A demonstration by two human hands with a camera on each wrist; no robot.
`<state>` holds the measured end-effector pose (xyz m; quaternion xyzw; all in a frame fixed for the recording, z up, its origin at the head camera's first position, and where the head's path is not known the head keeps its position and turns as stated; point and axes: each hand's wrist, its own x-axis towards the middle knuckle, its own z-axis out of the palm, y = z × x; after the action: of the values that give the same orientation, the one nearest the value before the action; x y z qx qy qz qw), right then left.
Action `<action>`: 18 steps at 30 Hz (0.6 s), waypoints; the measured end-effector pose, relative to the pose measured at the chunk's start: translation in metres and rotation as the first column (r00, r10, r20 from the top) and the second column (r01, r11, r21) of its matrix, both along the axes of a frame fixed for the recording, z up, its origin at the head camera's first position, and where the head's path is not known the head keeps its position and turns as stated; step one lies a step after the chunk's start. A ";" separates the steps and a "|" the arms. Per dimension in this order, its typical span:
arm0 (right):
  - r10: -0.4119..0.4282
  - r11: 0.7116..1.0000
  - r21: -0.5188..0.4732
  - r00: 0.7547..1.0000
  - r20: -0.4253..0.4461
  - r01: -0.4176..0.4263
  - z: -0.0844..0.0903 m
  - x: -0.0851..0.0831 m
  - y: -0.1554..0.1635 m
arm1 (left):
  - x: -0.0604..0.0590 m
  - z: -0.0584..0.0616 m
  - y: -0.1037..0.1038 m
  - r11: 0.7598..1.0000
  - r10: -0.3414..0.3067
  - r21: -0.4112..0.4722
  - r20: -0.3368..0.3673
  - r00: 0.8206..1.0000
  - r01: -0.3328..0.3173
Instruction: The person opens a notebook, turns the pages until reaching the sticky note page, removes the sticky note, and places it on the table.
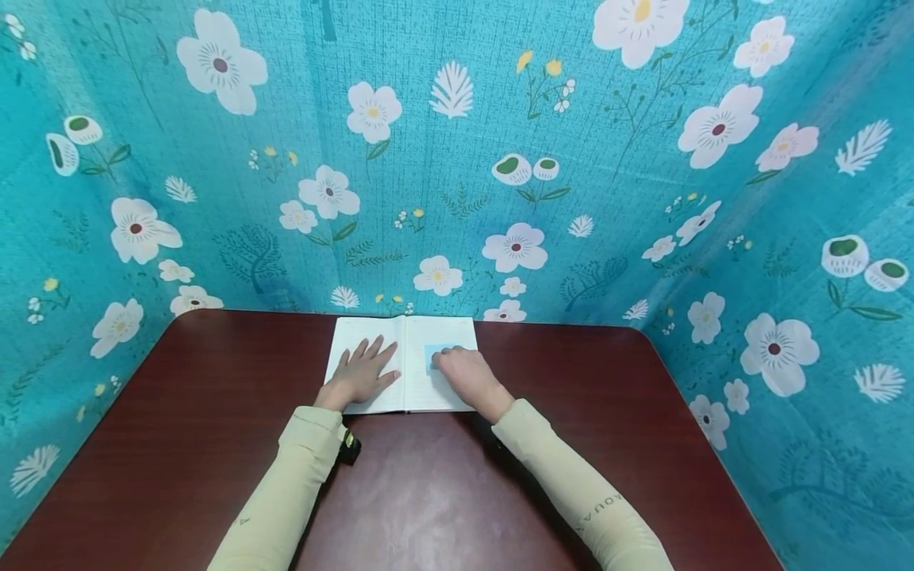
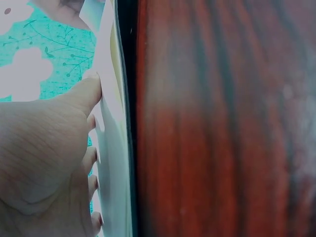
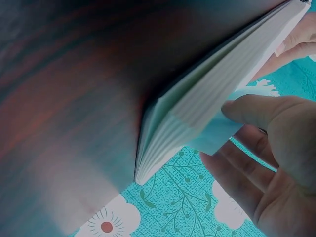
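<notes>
An open white book (image 1: 400, 329) lies on the dark red table (image 1: 443, 492) at its far edge. My left hand (image 1: 364, 365) rests flat on the left page, fingers spread and straight; the left wrist view shows this hand (image 2: 44, 163) against the page edge (image 2: 111, 148). My right hand (image 1: 448, 365) sits on the right page over a light blue paper note (image 1: 437, 350). In the right wrist view the thumb and fingers of that hand (image 3: 247, 143) pinch the note (image 3: 217, 133) beside the stack of pages (image 3: 212, 94).
Teal cloth walls with white flowers (image 1: 457, 159) close in the table at the back and on both sides. The table has rounded far corners. A small black device (image 1: 348, 448) sits at my left wrist.
</notes>
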<state>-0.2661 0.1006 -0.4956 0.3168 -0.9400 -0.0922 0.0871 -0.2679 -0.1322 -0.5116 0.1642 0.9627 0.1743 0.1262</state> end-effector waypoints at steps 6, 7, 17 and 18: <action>-0.030 0.999 -0.030 0.999 -0.038 0.029 0.003 -0.001 -0.001 | 0.000 0.001 0.000 1.000 -0.005 -0.001 -0.005 1.000 0.005; -0.033 0.999 -0.036 0.999 -0.037 0.031 0.004 -0.001 -0.002 | 0.000 0.001 0.000 1.000 -0.005 0.000 -0.005 1.000 0.005; -0.074 0.988 -0.133 0.997 0.004 0.074 0.013 -0.005 0.000 | -0.003 -0.007 -0.001 1.000 -0.002 0.005 0.008 1.000 0.002; -0.081 0.984 -0.160 0.997 0.012 0.082 0.014 -0.006 0.001 | -0.003 -0.008 -0.001 1.000 -0.002 0.007 0.007 1.000 0.002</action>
<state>-0.2717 0.1017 -0.4821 0.2702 -0.9568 -0.0187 0.1061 -0.2712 -0.1331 -0.5193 0.1651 0.9614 0.1779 0.1293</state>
